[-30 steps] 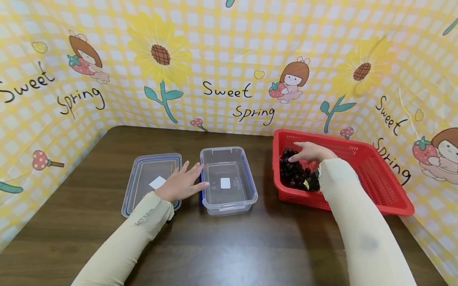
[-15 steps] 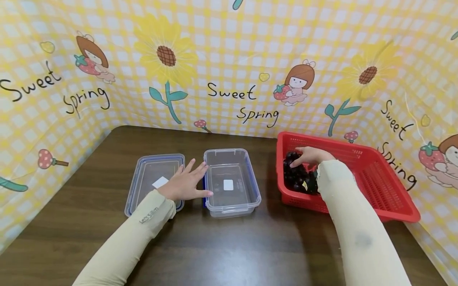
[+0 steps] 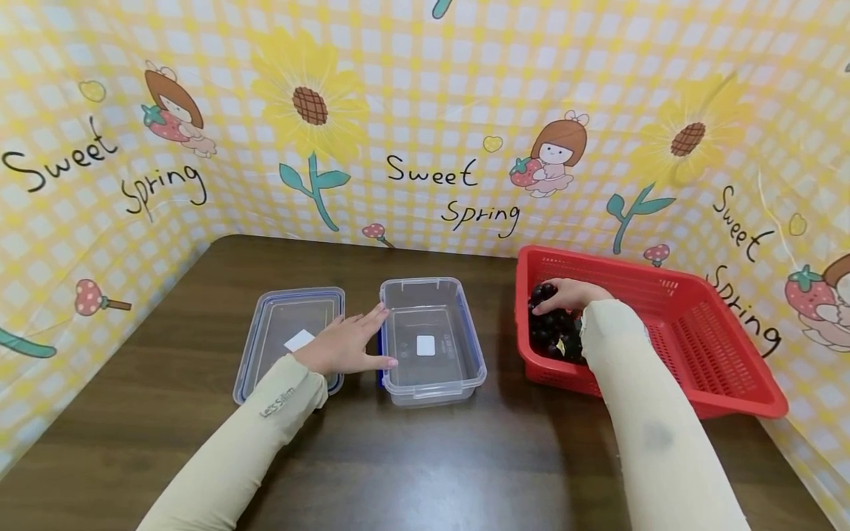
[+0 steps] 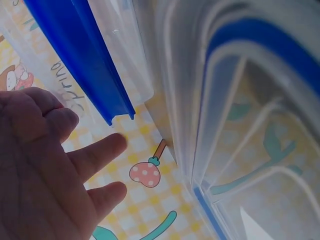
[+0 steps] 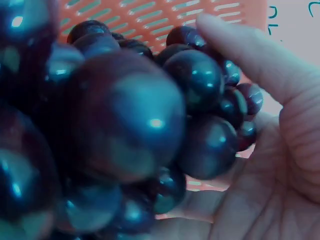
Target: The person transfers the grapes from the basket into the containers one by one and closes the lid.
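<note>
My left hand (image 3: 345,345) has its fingers stretched out beside the left edge of a clear plastic container (image 3: 405,391), whose blue side clip (image 4: 82,55) shows in the left wrist view. Thumb and fingertips reach the container's rim. Partly under that hand lies the clear lid (image 3: 265,313) with its blue seal. My right hand (image 3: 569,293) is inside a red plastic basket (image 3: 720,354), at a bunch of dark grapes (image 3: 547,324). In the right wrist view, thumb and fingers curl round part of the grapes (image 5: 195,75); the fingertips are partly hidden.
A dark wooden table (image 3: 372,464) carries everything. Behind and at both sides hangs a yellow checked cloth (image 3: 425,88) with printed flowers. A white label (image 3: 426,345) shows in the container, and a white square (image 3: 299,339) on the lid.
My right hand has lowered onto the grapes, and its fingers have closed in on them. My left hand stays at the container's edge. The whole view has shifted slightly.
</note>
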The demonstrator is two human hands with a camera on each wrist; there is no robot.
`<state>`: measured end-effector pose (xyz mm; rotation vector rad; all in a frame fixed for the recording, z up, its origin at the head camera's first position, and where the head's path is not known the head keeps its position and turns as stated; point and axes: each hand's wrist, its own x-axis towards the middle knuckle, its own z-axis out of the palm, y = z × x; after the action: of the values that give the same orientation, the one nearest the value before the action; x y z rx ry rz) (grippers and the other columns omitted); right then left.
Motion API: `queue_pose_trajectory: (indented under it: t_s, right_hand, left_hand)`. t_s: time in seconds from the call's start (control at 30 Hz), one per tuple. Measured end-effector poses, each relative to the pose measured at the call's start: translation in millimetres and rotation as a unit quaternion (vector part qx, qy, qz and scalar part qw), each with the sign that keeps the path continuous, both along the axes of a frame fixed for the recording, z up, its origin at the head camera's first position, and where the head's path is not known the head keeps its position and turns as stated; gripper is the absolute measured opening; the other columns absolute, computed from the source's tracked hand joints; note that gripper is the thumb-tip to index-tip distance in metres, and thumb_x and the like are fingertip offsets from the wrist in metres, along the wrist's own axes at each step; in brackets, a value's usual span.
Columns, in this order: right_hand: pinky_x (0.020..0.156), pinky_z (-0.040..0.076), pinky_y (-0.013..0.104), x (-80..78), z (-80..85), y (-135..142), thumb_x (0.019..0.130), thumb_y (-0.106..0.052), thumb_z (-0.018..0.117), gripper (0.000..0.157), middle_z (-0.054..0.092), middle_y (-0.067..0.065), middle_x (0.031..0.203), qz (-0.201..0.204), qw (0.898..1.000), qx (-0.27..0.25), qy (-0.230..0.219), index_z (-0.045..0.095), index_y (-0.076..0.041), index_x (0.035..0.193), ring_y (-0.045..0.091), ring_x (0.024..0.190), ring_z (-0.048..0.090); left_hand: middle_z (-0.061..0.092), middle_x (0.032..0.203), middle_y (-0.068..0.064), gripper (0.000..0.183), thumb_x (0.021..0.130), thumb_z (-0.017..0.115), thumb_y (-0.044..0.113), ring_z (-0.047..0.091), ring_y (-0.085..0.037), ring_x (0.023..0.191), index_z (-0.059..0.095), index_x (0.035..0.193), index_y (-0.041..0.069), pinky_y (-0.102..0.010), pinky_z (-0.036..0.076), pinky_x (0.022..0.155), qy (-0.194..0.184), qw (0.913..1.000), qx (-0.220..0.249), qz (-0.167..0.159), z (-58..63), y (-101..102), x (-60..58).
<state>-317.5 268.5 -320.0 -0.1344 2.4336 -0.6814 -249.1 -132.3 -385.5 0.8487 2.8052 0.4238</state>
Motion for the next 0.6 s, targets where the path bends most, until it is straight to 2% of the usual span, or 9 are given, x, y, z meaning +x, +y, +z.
queue_pose_trajectory:
  t_s: [0.17, 0.23, 0.33, 0.43, 0.6]
  right_hand:
    - [0.102, 0.035, 0.057, -3.5, -7.6, 0, 0.086, -0.028, 0.067, 0.081, 0.035, 0.031, 0.140, 0.007, 1.000, 0.007, 0.023, 0.025, 0.007, 0.145, 0.044, 0.124, 0.037]
    - [0.103, 0.033, 0.058, -3.9, -9.5, -1, 0.085, -0.026, 0.069, 0.080, 0.037, 0.031, 0.138, 0.009, 0.999, 0.015, 0.035, 0.027, 0.007, 0.144, 0.044, 0.123, 0.038]
    - [0.103, 0.033, 0.058, -4.8, -13.1, -2, 0.083, -0.023, 0.071, 0.077, 0.041, 0.030, 0.135, 0.007, 0.998, 0.030, 0.054, 0.031, 0.006, 0.142, 0.042, 0.121, 0.041]
    - [0.101, 0.035, 0.058, -6.2, -16.1, -5, 0.082, -0.020, 0.071, 0.073, 0.046, 0.029, 0.132, 0.002, 0.997, 0.035, 0.069, 0.035, 0.005, 0.141, 0.040, 0.115, 0.045]
    - [0.100, 0.037, 0.058, -7.4, -22.0, -4, 0.082, -0.016, 0.071, 0.065, 0.050, 0.028, 0.127, -0.001, 0.996, 0.017, 0.090, 0.042, 0.003, 0.136, 0.039, 0.111, 0.048]
  left_hand:
    - [0.019, 0.156, -0.016, 0.095, 0.086, 0.058, 0.060, 0.050, -0.040, 0.122, 0.025, 0.150, -0.001, -0.059, 0.029, 0.105, 0.015, 0.9999, -0.002, -0.005, 1.0, 1, -1.0]
    - [0.022, 0.155, -0.017, 0.095, 0.085, 0.059, 0.061, 0.052, -0.041, 0.120, 0.027, 0.149, -0.001, -0.058, 0.032, 0.103, 0.023, 0.9997, -0.004, -0.006, 2.1, 2, -0.6]
    - [0.023, 0.155, -0.016, 0.094, 0.085, 0.060, 0.061, 0.047, -0.044, 0.123, 0.028, 0.149, -0.001, -0.058, 0.032, 0.104, 0.024, 0.9997, -0.005, -0.004, 3.2, 2, 0.4]
    - [0.022, 0.156, -0.016, 0.094, 0.084, 0.060, 0.061, 0.039, -0.045, 0.130, 0.029, 0.149, 0.000, -0.060, 0.027, 0.106, 0.020, 0.9998, -0.004, 0.001, 3.3, 2, 0.9]
    - [0.023, 0.156, -0.015, 0.094, 0.084, 0.061, 0.061, 0.036, -0.049, 0.130, 0.030, 0.149, 0.001, -0.062, 0.026, 0.105, 0.022, 0.9997, -0.003, 0.006, 2.5, 1, 0.5]
